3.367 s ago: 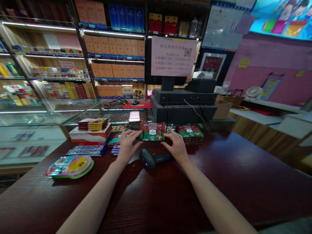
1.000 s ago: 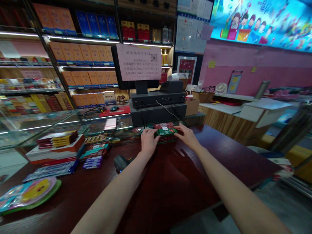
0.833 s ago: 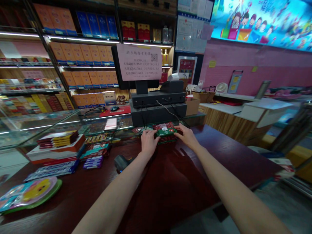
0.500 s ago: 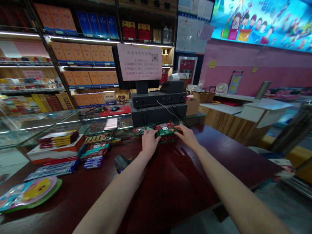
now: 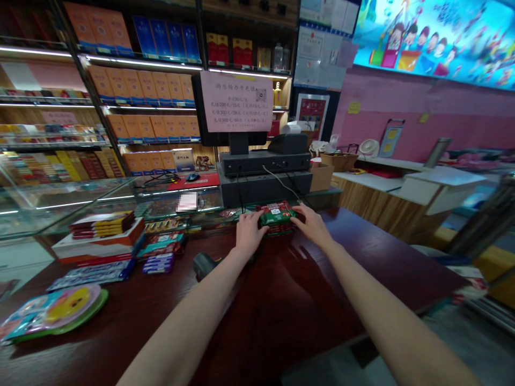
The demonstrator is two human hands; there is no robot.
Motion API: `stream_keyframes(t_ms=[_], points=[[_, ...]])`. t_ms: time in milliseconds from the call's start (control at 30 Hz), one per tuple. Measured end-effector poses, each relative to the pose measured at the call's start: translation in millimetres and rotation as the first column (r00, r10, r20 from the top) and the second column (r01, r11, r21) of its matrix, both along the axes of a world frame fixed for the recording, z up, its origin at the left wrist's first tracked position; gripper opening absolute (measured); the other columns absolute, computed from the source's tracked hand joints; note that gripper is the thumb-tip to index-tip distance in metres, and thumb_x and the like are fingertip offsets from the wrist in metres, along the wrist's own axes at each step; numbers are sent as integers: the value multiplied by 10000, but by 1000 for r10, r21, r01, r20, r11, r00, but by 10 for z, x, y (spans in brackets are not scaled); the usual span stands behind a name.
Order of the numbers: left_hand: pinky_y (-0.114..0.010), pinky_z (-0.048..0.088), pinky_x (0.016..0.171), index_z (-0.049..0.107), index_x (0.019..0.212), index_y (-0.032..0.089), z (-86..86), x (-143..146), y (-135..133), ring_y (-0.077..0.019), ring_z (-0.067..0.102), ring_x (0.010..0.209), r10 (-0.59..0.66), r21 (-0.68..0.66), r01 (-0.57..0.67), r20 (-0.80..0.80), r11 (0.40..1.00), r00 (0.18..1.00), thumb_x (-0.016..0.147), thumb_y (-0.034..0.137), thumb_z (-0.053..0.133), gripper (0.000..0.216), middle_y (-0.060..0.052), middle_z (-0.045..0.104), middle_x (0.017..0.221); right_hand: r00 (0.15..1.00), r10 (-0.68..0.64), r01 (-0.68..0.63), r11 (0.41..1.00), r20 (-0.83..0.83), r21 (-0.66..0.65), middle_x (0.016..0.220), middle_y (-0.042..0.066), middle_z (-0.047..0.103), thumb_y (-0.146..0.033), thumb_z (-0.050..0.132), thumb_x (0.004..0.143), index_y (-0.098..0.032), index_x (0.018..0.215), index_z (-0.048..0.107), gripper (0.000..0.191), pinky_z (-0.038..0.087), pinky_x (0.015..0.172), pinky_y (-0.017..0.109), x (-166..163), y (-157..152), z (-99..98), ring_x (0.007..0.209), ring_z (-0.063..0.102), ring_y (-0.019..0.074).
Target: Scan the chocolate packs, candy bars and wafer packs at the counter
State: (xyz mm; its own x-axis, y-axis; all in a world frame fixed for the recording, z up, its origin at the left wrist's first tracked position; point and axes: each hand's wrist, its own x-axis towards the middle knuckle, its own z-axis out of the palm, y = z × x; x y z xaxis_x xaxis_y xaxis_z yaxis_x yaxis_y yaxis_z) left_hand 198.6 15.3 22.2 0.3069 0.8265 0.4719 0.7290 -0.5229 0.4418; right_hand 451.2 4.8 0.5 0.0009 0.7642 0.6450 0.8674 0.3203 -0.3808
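Note:
A small stack of red and green snack packets (image 5: pixel 276 215) lies on the dark red table, close to the black cash register base. My left hand (image 5: pixel 250 232) is at the stack's left side, with thumb and fingers on the edge of the green top packet. From the right side, my right hand (image 5: pixel 309 222) grips the same packet with its thumb and fingertips. The lower packets are partly hidden beneath the top one. Just left of my left forearm sits a dark handheld barcode scanner (image 5: pixel 204 265).
Blue wrapped bars (image 5: pixel 94 273), purple bars (image 5: pixel 158 263) and a white-orange box (image 5: pixel 98 244) topped with packets lie on the left. A colourful toy-like package (image 5: pixel 60 311) is nearer. Behind stand a monitor with a paper sign (image 5: pixel 237 102) and a glass counter (image 5: pixel 80 201).
The view has shifted slightly, so the surroundings appear a little further right. Both hands stay at the sides of the packet stack, with hardly any movement.

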Motion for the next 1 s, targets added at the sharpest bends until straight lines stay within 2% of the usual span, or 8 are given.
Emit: stream_keyframes(t_ms=[233, 567, 867, 1000], points=[[-406, 417, 1076, 536, 1435, 267, 87, -149, -8, -276, 467, 1295, 31, 11, -30, -52, 999, 998, 877, 315, 707, 586, -53, 564, 1461, 1000, -4, 4, 1000, 19, 28, 1254, 100, 710, -303, 572, 919, -225, 1204, 656, 308, 430, 1124, 508, -122, -53, 96, 1379, 522, 283], [-425, 444, 1033, 667, 1248, 275, 218, -618, -67, -264, 500, 1255, 54, 55, -50, -70, 997, 996, 909, 234, 638, 343, -23, 645, 1349, 995, 59, -66, 995, 86, 72, 1302, 119, 686, -242, 510, 923, -216, 1161, 675, 290, 416, 1117, 509, -583, -69, 211, 1363, 537, 281], [-422, 462, 1007, 693, 1203, 295, 162, -1238, -12, -265, 527, 1205, 141, 89, -135, -63, 987, 988, 905, 229, 624, 313, -25, 659, 1304, 978, 160, -170, 983, 134, 69, 1361, 135, 649, -234, 509, 926, -212, 1170, 672, 294, 421, 1099, 520, -1139, -2, 203, 1349, 546, 288], [-422, 456, 1030, 701, 1190, 279, 90, -1513, 11, -268, 531, 1200, 180, 90, -174, -63, 981, 982, 906, 235, 617, 300, -25, 660, 1304, 967, 220, -230, 971, 129, 70, 1317, 126, 675, -230, 506, 928, -214, 1168, 674, 293, 423, 1102, 501, -1388, 43, 168, 1340, 553, 274]])
